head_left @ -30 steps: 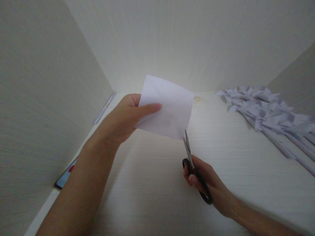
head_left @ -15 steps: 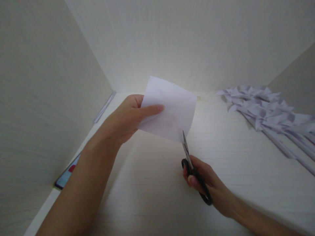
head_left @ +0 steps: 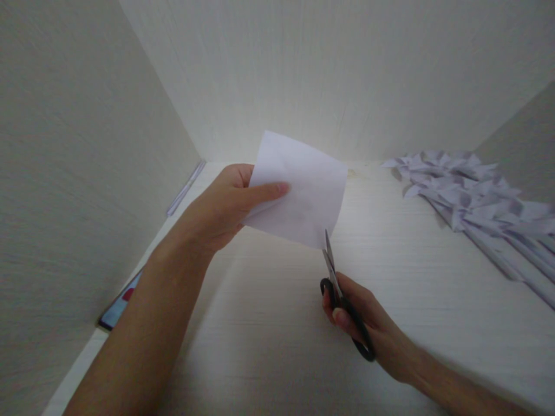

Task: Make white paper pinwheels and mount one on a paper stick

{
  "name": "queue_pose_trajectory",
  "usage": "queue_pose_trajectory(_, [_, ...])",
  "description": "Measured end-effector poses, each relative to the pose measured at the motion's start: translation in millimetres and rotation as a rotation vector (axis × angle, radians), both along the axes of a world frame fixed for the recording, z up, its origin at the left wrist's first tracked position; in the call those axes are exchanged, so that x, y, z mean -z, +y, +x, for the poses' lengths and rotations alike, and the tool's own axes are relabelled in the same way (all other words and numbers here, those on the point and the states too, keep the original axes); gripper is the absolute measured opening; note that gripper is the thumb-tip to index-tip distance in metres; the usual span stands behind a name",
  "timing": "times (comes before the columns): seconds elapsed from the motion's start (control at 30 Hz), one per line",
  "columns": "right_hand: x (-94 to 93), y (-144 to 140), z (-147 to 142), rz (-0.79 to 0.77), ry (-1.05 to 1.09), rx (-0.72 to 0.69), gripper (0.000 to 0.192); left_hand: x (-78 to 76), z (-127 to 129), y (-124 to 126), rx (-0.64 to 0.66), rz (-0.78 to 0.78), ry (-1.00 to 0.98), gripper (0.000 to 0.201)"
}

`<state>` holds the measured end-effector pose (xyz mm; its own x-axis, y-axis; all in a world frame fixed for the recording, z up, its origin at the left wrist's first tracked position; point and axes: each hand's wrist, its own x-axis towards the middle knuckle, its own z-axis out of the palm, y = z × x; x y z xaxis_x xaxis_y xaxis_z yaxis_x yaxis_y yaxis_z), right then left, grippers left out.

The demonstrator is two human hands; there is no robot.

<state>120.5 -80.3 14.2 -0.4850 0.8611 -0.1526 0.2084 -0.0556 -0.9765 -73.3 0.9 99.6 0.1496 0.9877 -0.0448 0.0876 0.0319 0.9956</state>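
- Scissors (head_left: 345,305): long axis slanting, tips toward the table's (head_left: 260,323) far edge, at the paper's (head_left: 303,190) near-right corner.
- Left hand (head_left: 232,202) pinches paper's left side.
- Right hand (head_left: 364,312) grips scissors' handles.

- Small boxed-in craft spot; home or office, can't tell.
- White, faintly streaked flat tabletop (head_left: 260,335); pale streaky flat wall panels (head_left: 303,75) close on three sides.
- Black-handled metal scissors (head_left: 344,303) at squarish white paper sheet (head_left: 307,190): paper craft.
- Heap of spiky white folded-paper shapes (head_left: 466,199), right: handicraft.
- Slim white paper-like sticks (head_left: 185,189) by left panel.
- Dark-edged flat phone (head_left: 118,309), blue-and-red screen, left: personal item.
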Motion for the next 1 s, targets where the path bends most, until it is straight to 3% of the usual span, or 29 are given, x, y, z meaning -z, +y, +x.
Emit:
queue_pose_trajectory(0.4, [-1.2, -0.5, 0.4, -0.021, -0.015, 0.002, 0.029, -2.4, 2.0, -0.7, 0.035, -0.022, -0.029, 0.012])
queue_pose_trajectory(1.0, [-0.4, -1.2, 1.2, -0.014, -0.011, 0.002, 0.030, -1.5, 1.7, -1.1, 0.020, -0.040, -0.018, 0.019])
